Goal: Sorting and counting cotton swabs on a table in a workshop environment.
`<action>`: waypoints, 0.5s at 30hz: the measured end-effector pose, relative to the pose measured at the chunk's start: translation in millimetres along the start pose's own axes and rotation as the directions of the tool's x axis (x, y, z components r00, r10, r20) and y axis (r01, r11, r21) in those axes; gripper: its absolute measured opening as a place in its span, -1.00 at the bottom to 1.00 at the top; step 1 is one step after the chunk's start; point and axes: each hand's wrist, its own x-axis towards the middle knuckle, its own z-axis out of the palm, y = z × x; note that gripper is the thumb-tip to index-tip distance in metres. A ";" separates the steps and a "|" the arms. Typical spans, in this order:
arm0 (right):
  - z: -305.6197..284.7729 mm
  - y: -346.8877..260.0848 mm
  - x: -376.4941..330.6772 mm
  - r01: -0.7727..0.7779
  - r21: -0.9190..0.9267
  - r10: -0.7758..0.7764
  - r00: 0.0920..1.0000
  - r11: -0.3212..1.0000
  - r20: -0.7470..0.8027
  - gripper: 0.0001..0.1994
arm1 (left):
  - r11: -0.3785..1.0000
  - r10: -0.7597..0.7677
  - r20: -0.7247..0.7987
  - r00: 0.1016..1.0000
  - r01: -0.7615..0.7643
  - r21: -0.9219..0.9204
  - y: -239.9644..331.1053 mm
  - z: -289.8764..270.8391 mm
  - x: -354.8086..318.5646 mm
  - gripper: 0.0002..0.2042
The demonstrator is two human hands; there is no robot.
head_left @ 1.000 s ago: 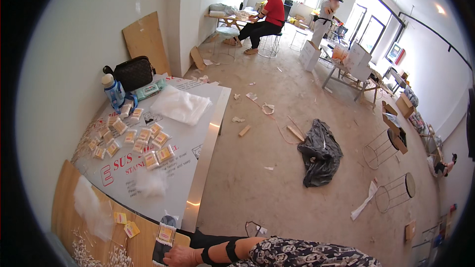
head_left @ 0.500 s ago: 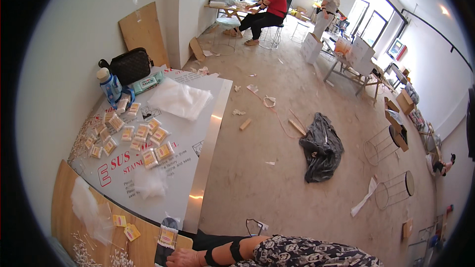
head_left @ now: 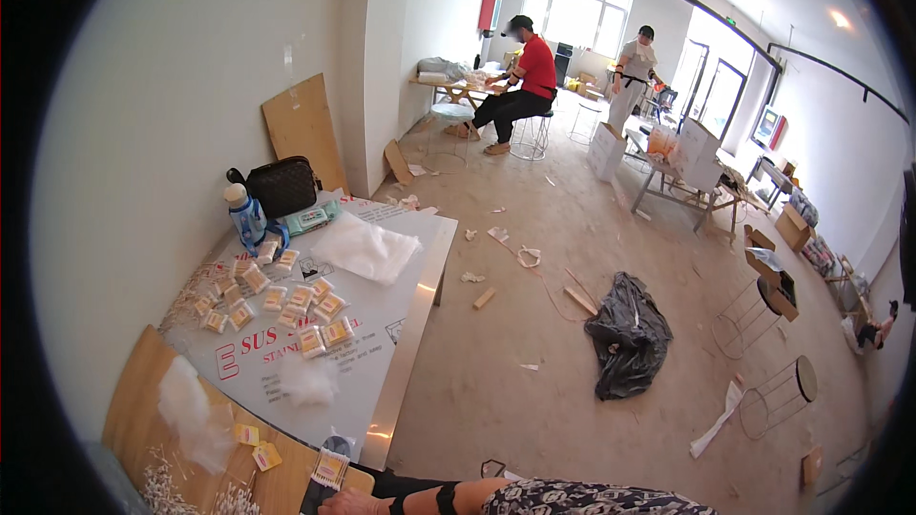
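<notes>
Your left hand [head_left: 345, 504] lies at the near edge of the worktop [head_left: 382, 362], just below a small striped packet [head_left: 329, 467] that stands at that edge; only the back of the hand shows at the bottom rim, so you cannot tell whether its grip is wide, narrow or closed on the packet. Your right hand is out of view. The packet sits so close to the near edge that a careless nudge could tip it to the floor. Just left, on the wooden board [head_left: 143, 372] at the near left corner, two yellow tags [head_left: 258, 446] and a scatter of white sticks [head_left: 181, 496] lie loose, and a sleeve sweeping past could drag them off. Further in, tufts of white stuffing [head_left: 186, 410] look light enough to drift or snag on your wrist. Beyond them, rows of small wrapped packets [head_left: 286, 305] lie close together mid-worktop, so reaching over could shuffle their order. At the far left corner a water bottle [head_left: 246, 216] stands upright beside a black bag [head_left: 282, 186]; knocked over, it could wet everything.
</notes>
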 end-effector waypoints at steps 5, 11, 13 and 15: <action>-7.3 -9.4 -1.9 -0.018 -0.018 0.016 0.994 1.000 -0.107 -0.85 | 0.985 -0.001 0.154 0.988 -0.026 0.172 13.1 -39.2 6.0 -0.28; 1.7 24.5 -19.6 -0.011 0.105 0.024 0.991 0.994 -0.132 -0.83 | 0.966 -0.006 -0.003 1.000 0.006 0.257 21.9 -9.0 7.5 -0.38; -3.8 22.7 -26.4 0.034 0.188 -0.002 0.986 0.982 -0.166 -0.82 | 0.965 -0.023 0.033 0.999 0.014 0.261 18.9 -7.6 5.9 -0.39; -13.7 20.3 -35.9 -0.008 0.078 0.024 0.979 0.997 -0.204 -0.82 | 0.964 -0.047 0.069 0.996 0.027 0.265 11.5 1.3 3.5 -0.40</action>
